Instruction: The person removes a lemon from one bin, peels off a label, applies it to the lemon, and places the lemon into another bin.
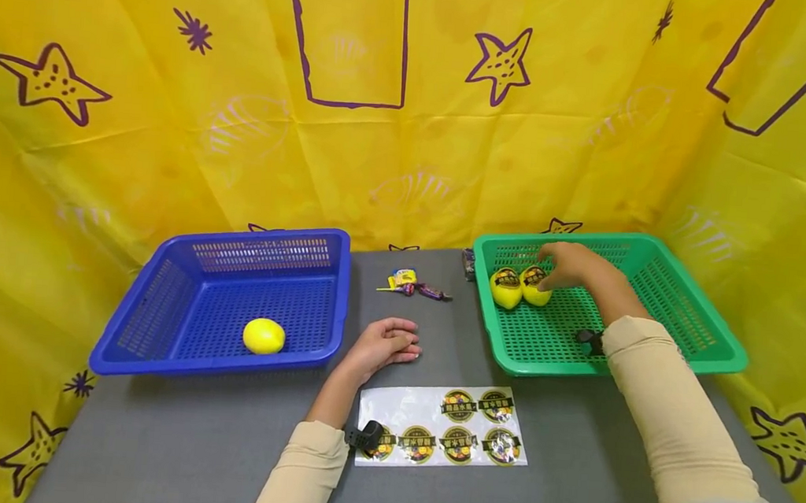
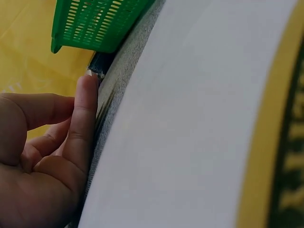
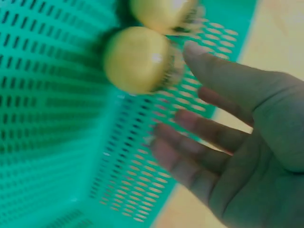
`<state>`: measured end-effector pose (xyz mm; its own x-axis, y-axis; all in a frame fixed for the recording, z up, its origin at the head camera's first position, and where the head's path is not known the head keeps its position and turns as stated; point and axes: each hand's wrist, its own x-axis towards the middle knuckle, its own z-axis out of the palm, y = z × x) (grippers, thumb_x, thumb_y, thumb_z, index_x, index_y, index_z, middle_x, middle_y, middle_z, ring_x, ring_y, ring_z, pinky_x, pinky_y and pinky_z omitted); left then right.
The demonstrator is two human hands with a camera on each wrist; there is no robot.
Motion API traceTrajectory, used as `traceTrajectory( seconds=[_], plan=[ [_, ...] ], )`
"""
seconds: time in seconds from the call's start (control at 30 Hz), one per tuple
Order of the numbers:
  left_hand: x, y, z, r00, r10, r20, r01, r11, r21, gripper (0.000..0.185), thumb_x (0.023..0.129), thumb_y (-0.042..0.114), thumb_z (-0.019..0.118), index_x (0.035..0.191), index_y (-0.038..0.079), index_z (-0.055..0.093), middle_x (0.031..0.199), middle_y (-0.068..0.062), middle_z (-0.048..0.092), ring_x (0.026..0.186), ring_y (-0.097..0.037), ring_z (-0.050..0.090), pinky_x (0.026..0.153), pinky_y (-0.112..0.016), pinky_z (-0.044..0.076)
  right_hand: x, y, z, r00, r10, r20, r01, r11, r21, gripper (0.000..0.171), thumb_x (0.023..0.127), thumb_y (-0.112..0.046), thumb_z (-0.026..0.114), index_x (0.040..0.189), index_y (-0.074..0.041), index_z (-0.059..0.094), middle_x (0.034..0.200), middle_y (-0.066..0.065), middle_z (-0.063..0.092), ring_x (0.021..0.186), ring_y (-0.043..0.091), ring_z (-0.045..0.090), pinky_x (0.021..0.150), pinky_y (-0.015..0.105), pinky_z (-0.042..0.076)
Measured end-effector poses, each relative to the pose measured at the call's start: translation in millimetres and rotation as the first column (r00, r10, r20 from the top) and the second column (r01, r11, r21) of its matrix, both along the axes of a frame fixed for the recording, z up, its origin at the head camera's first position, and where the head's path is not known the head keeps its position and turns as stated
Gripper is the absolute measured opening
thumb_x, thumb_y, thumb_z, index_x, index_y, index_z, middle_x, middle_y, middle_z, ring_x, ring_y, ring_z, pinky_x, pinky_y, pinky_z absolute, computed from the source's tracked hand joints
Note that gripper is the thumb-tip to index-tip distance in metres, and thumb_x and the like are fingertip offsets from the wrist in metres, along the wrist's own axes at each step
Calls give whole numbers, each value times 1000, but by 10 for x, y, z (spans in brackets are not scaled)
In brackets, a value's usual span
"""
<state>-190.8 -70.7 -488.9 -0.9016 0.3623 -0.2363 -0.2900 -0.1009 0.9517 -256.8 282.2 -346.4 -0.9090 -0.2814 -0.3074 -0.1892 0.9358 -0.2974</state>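
Hovering empty, fingers parted, right hand (image 1: 572, 266) is nearer, just right of stickered lemons (image 1: 533, 295); left hand (image 1: 383, 348), loosely curled, empty.

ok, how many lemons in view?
3: a lemon in the blue basket; a stickered lemon at left in the green basket; a second stickered lemon beside it, next to the right hand. The right arm might hide more.
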Motion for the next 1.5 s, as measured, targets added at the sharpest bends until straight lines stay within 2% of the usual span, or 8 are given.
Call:
traceTrajectory(
  seconds=[0.33, 0.57, 0.73, 0.87, 0.97, 1.03, 1.27, 1.5],
  plan=[
    [168, 13, 143, 979, -99, -176, 61, 976, -211, 31, 98, -1, 58, 127, -13, 55, 109, -28, 64, 95, -32, 68, 83, -41, 58, 842, -335, 79, 971, 199, -132, -218, 964, -155, 54, 98, -30, 67, 136, 7, 55, 133, 27, 57, 121, 47, 53, 99, 60, 44],
    [396, -129, 625, 862, -309, -402, 144, 909, -390, 31, 99, 8, 61, 127, -4, 61, 116, -23, 66, 101, -35, 66, 83, -36, 57, 1227, -588, -406, 937, 126, -325, -237, 914, -329, 59, 100, -37, 63, 146, -1, 49, 141, 19, 53, 127, 36, 52, 100, 56, 45],
    [502, -497, 996, 810, -161, -564, -102, 909, -405, 25, 97, 8, 66, 122, 4, 67, 110, -11, 70, 96, -30, 69, 80, -36, 58, 1344, -629, -565, 913, 61, -403, -211, 916, -342, 62, 99, -40, 63, 147, -5, 48, 143, 17, 51, 124, 36, 55, 96, 57, 47],
    [418, -972, 1161, 752, -125, -647, -405, 687, -604, 29, 96, 10, 66, 124, 3, 66, 116, -15, 68, 108, -33, 63, 91, -48, 53, 1402, -698, -630, 872, 49, -487, -193, 949, -249, 65, 98, -44, 64, 148, -6, 47, 141, 17, 51, 118, 37, 58, 84, 54, 54],
    [313, -1337, 1167, 816, -196, -543, -420, 444, -792, 38, 97, 17, 65, 131, 1, 61, 127, -26, 59, 118, -45, 54, 98, -60, 43, 1418, -745, -678, 842, 36, -538, -167, 966, -198, 67, 96, -46, 64, 149, -8, 48, 140, 16, 52, 115, 35, 60, 71, 49, 56],
    [242, -1548, 1130, 875, -242, -419, -325, 348, -879, 47, 95, 22, 66, 135, -1, 57, 131, -31, 53, 119, -51, 49, 99, -65, 39, 1420, -766, -695, 831, 24, -556, -150, 972, -183, 67, 96, -48, 65, 149, -9, 48, 141, 15, 53, 115, 35, 60, 66, 47, 55],
    [48, -1905, 942, 937, -348, -29, 90, 322, -943, 66, 84, 30, 78, 137, 0, 55, 124, -26, 57, 103, -39, 53, 87, -53, 48, 1459, -774, -719, 816, 1, -578, -111, 982, -155, 68, 94, -49, 66, 148, -12, 49, 134, 14, 59, 112, 33, 62, 62, 45, 55],
    [-1, -1904, 921, 939, -327, -109, -10, 290, -957, 49, 88, 29, 74, 124, -2, 64, 114, -25, 62, 98, -39, 56, 85, -55, 49, 1450, -782, -745, 790, 5, -613, -114, 984, -138, 68, 95, -51, 64, 149, -13, 48, 134, 15, 59, 116, 34, 60, 69, 51, 56]
  ],
)
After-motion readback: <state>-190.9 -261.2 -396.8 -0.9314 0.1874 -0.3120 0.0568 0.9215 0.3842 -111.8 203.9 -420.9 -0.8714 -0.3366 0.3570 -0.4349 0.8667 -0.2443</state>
